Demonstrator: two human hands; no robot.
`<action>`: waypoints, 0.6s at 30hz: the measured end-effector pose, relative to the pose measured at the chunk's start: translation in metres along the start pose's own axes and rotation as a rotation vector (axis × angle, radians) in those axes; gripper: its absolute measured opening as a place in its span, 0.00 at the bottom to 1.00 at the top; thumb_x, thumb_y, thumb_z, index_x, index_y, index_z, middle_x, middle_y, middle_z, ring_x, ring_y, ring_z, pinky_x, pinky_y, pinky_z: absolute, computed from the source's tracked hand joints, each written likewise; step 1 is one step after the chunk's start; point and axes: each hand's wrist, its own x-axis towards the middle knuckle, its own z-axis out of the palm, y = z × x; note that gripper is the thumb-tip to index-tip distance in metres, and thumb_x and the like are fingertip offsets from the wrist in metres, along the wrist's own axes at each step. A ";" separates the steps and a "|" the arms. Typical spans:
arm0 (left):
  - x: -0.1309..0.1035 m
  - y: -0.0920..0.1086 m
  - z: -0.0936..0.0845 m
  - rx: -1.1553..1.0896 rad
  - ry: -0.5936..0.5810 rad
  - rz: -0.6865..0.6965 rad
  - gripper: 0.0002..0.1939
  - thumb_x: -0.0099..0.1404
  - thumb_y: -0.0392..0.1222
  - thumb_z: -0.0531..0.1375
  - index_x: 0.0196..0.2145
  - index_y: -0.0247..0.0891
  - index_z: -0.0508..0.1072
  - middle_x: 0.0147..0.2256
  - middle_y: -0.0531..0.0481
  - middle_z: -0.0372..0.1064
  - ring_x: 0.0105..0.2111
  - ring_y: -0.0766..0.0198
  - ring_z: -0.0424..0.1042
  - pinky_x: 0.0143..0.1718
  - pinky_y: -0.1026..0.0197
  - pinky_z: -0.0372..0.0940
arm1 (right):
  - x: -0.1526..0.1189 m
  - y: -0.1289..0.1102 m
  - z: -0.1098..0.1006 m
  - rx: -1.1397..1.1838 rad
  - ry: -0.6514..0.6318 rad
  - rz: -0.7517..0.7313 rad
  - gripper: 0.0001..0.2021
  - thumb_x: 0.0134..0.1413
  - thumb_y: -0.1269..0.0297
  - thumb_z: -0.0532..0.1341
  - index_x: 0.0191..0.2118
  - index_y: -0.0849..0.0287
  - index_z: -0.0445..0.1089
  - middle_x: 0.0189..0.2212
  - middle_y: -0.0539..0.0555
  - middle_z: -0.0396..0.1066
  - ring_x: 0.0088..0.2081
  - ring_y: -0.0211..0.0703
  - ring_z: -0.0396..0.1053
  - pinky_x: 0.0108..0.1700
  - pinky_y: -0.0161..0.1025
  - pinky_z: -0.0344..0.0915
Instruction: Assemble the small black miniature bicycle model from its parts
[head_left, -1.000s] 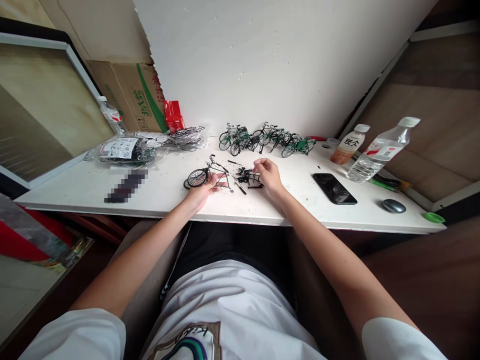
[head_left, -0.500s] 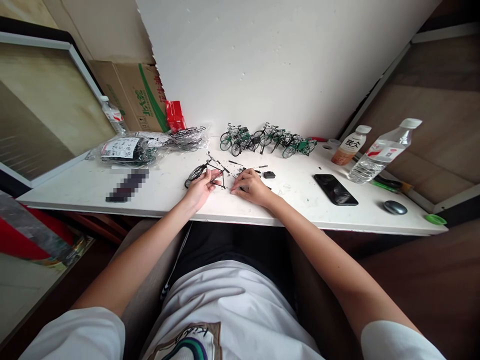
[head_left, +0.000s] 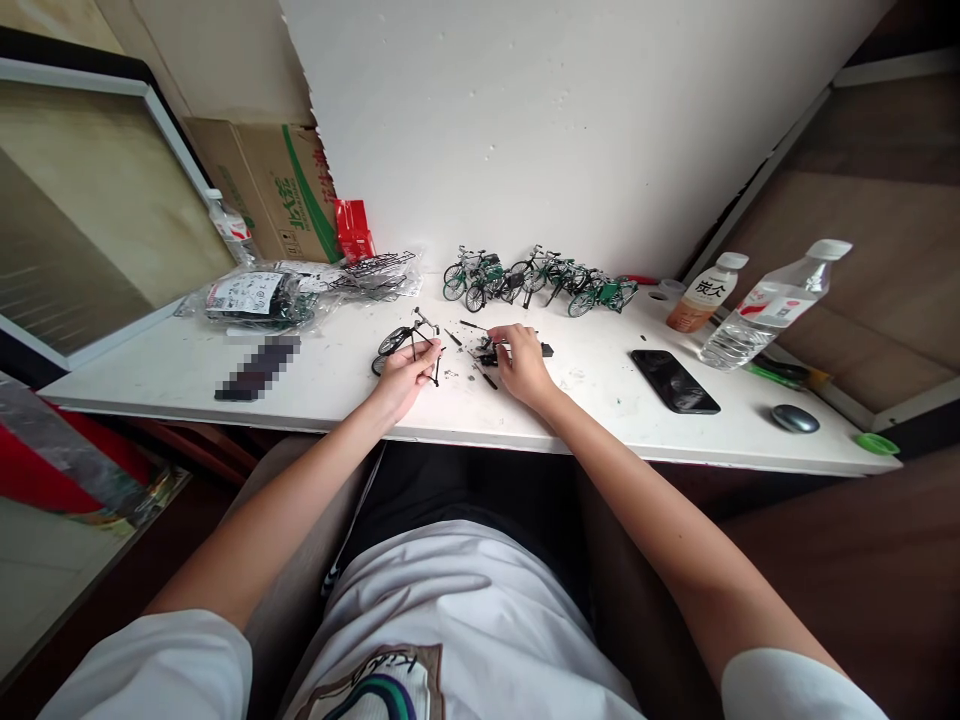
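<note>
My left hand is closed around the frame of a small black model bicycle, its wheels at the left and its handlebar upright at the top. The bicycle's right end, as I hold it, shows no wheel. My right hand is over the small loose black parts, index finger and thumb apart, with nothing visible between them. A thin dark screwdriver-like tool lies at its index fingertip. Another short dark tool and a small dark piece lie between my hands. Part of the pile is hidden under my right hand.
Several assembled model bicycles stand along the back wall. Plastic-bagged parts lie at the left, near a red box. At the right are a phone, a mouse, a brown drink bottle and a water bottle.
My right hand has moved slightly right and away from me, uncovering small parts and partly covering the black block. My left hand has turned the bicycle slightly, its bare end shifting left.
</note>
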 end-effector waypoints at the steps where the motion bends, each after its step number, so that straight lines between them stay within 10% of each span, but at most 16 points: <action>1: 0.000 0.000 0.000 0.001 0.000 0.000 0.20 0.51 0.41 0.82 0.39 0.33 0.83 0.35 0.49 0.73 0.25 0.76 0.60 0.22 0.68 0.49 | 0.001 0.002 0.000 0.011 0.048 0.036 0.18 0.65 0.73 0.52 0.55 0.57 0.73 0.52 0.64 0.75 0.54 0.62 0.67 0.57 0.59 0.66; 8: 0.002 -0.003 0.001 -0.020 0.008 0.054 0.18 0.53 0.43 0.81 0.37 0.33 0.82 0.33 0.50 0.73 0.29 0.72 0.67 0.30 0.67 0.60 | 0.003 0.013 -0.002 0.088 0.199 0.210 0.27 0.51 0.76 0.53 0.57 0.56 0.70 0.58 0.63 0.73 0.62 0.62 0.64 0.66 0.64 0.63; 18: -0.002 -0.002 0.005 0.058 0.004 -0.014 0.23 0.56 0.50 0.79 0.39 0.34 0.76 0.39 0.42 0.81 0.35 0.61 0.80 0.38 0.62 0.67 | -0.001 0.019 0.006 0.008 -0.090 0.215 0.28 0.56 0.75 0.56 0.62 0.59 0.73 0.59 0.64 0.76 0.71 0.70 0.57 0.71 0.69 0.60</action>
